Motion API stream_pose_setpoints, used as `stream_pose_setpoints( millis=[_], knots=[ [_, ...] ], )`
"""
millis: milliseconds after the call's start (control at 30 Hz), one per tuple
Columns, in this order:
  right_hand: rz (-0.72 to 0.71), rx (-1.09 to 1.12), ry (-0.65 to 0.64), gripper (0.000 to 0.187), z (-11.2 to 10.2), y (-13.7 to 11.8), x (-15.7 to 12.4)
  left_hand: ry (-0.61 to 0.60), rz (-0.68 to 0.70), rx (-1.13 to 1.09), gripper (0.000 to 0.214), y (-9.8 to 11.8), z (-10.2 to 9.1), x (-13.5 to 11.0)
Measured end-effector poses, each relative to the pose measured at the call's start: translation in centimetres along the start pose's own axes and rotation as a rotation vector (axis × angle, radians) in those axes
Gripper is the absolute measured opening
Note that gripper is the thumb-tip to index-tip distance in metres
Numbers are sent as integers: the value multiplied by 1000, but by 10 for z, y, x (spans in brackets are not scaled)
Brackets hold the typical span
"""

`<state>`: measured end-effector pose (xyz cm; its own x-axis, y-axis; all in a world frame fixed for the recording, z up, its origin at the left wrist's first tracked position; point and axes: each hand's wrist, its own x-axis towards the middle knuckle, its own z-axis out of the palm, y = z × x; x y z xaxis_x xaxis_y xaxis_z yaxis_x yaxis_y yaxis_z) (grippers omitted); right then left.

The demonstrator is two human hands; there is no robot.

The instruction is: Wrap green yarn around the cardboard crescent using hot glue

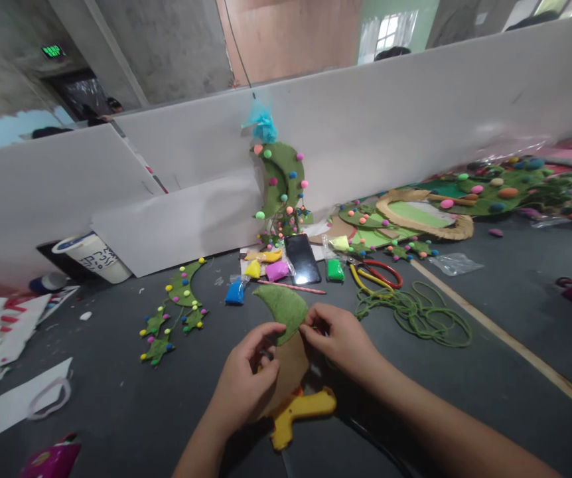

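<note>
Supporting the green felt piece (288, 312) from both sides matters most here, as I follow the work remotely through the head camera. It is raised above the counter (117, 411), just in front of the wearer, with its curved tip pointing away to the left. The right hand (340, 337) pinches its right edge narrowly between thumb and forefinger; the left hand (249, 372) is half curled, its forefinger at the lower left edge and its thumb spread apart below, and I cannot tell whether it truly grips. I would keep the pull light, since felt probably stretches along a curve, and work the edge in small stretches, smoothing each before shifting the fingers. I would also mind the yellow glue gun (303, 410) near both wrists: its nozzle end points towards the brown board (293, 365) below the felt, and I would treat it as hot. My view leaves gaps. The right hand's other fingers fold out of sight, the felt's underside is hidden from me, and the hands cover part of the board. The gun's cable runs off the bottom of the frame, so its far end escapes me.
</note>
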<state>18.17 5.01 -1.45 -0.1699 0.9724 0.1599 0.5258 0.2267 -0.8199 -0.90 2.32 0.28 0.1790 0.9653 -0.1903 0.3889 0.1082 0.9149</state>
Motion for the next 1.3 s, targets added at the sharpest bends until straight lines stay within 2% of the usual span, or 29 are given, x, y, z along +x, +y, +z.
stream_pose_setpoints(
  millis=[267,367,467,567,633,733,833,1067,1300],
  knots=[
    [23,8,-24,11,1,1,1,-62,3,-50,42,-6,-3,-1],
    [22,16,36,8,-1,-1,1,-72,-16,-95,41,-5,-4,-1],
    [45,38,113,22,-3,0,1,-72,-29,-149,39,-3,-4,0],
    [106,126,23,32,-2,3,2,-75,-24,-178,39,-3,-5,0],
    [117,171,-41,29,-1,4,2,-85,-35,-192,37,-3,-5,1],
    [113,160,-59,24,1,4,1,-93,-63,-193,28,-3,-5,2],
    [125,163,-78,23,4,3,0,-55,-66,-154,18,-6,-4,4],
    [147,175,-100,25,11,4,-3,42,-37,-29,10,-9,1,5],
    [151,197,-110,27,17,2,-6,108,-42,43,10,-7,8,6]
  ],
)
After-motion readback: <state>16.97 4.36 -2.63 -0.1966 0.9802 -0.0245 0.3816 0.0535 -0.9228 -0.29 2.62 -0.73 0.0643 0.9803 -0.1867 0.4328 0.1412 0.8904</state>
